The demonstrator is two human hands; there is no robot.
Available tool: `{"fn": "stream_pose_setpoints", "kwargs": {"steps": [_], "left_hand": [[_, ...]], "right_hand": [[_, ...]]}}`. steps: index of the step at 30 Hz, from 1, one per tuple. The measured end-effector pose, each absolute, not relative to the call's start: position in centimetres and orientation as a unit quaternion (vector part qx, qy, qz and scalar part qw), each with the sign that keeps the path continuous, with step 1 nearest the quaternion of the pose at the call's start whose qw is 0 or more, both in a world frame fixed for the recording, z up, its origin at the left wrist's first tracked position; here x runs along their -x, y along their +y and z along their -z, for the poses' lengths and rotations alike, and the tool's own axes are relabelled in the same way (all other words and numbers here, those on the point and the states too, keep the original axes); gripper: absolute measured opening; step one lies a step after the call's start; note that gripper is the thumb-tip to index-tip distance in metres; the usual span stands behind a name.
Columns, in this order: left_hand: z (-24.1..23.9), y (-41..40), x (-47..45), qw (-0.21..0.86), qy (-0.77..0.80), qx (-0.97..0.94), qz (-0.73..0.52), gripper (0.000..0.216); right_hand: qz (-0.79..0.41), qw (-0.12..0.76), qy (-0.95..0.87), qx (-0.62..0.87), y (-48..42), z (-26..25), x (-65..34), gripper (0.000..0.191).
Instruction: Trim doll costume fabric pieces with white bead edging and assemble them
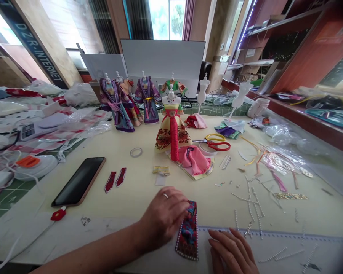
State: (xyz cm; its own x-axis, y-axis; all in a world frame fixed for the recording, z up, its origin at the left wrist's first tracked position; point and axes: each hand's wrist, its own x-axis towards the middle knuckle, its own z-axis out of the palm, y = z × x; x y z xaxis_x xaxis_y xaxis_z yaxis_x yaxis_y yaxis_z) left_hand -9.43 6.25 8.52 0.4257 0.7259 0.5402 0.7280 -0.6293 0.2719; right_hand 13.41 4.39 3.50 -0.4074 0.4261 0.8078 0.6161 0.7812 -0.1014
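My left hand point(164, 215), a ring on one finger, rests with curled fingers on the upper left edge of a small embroidered red cloth strip point(188, 232) edged with beads, pressing it to the table. Just right of the strip, my right hand point(231, 251) lies flat on the white sheet with its fingers stretched out and nothing in it. Farther back, a small mannequin point(173, 125) stands in a yellow dress with a red sash, and a pink cloth piece point(193, 159) lies at its foot.
Several dressed doll mannequins point(131, 101) stand at the back. Red and yellow scissors point(215, 141), a tape ring point(136, 152), two red bead-edged strips point(115, 179) and a phone point(79, 180) lie on the cream table. Bead strings and ribbons point(263, 167) are scattered to the right.
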Motion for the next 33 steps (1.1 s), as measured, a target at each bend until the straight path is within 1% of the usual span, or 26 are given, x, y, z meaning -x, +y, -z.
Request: {"fn": "stream_pose_setpoints", "kwargs": {"steps": [3, 7, 13, 17, 22, 25, 30, 33], "left_hand": [[-9.3, 8.4, 11.9, 0.019, -0.503, 0.808, 0.308, 0.017], [-9.0, 11.2, 15.1, 0.005, -0.554, 0.789, 0.264, 0.016], [-7.9, 12.5, 16.3, -0.027, -0.592, 0.777, 0.213, 0.023], [-7.4, 12.9, 16.2, -0.042, -0.612, 0.757, 0.225, 0.02], [-7.2, 13.2, 16.2, -0.079, -0.635, 0.713, 0.287, 0.016], [-7.7, 13.0, 15.9, -0.127, -0.647, 0.673, 0.335, 0.011], [-8.5, 12.0, 14.5, -0.276, -0.614, 0.629, 0.389, 0.022], [-8.7, 11.3, 13.5, -0.346, -0.578, 0.616, 0.407, 0.023]], "right_hand": [[0.089, 0.45, -0.83, 0.317, 4.4, -3.5, -13.4, 0.013], [0.082, 0.445, -0.828, 0.332, 4.2, -3.5, -13.3, 0.014], [0.078, 0.446, -0.827, 0.332, 4.0, -3.4, -13.3, 0.014], [0.079, 0.443, -0.825, 0.341, 4.0, -3.5, -13.3, 0.015], [0.078, 0.432, -0.832, 0.339, 4.1, -4.0, -13.1, 0.016], [0.068, 0.425, -0.836, 0.339, 4.2, -4.4, -13.1, 0.017], [0.015, 0.434, -0.838, 0.33, 3.9, -6.3, -13.4, 0.02], [-0.043, 0.434, -0.822, 0.365, 4.5, -8.3, -12.8, 0.025]]}}
